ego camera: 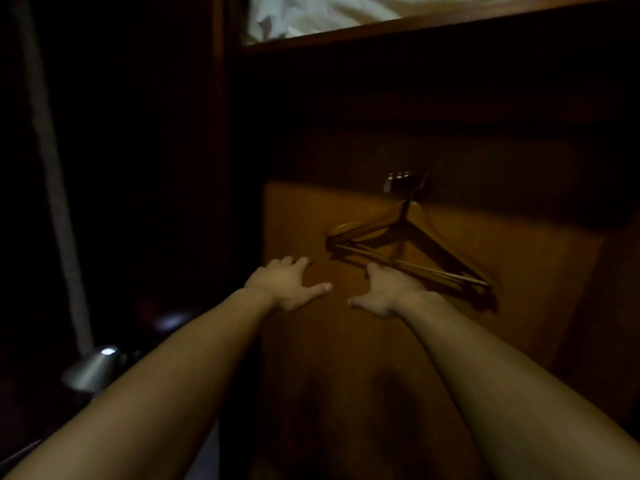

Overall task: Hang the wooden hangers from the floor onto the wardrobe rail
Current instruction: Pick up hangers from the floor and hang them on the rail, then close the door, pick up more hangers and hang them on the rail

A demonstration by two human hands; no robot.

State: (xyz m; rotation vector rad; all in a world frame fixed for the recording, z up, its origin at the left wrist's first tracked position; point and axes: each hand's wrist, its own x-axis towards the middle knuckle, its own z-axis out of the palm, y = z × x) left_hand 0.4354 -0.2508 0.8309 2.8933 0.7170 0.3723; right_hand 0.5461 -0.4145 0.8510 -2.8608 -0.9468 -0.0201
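Several wooden hangers (408, 247) lie stacked on the wooden floor (311, 216) of the wardrobe, their hooks pointing toward the back. My right hand (391, 292) reaches out with fingers spread, its fingertips touching the hangers' lower bar. My left hand (287, 284) hovers open a little to the left, holding nothing. The scene is dim. No wardrobe rail shows in this view.
A small metal bracket (398, 180) sits at the back wall near the hooks. White fabric (311, 12) lies on a wooden shelf (415, 26) above. A dark wardrobe side panel (221, 133) stands on the left, and a rounded metallic object (93, 368) sits lower left.
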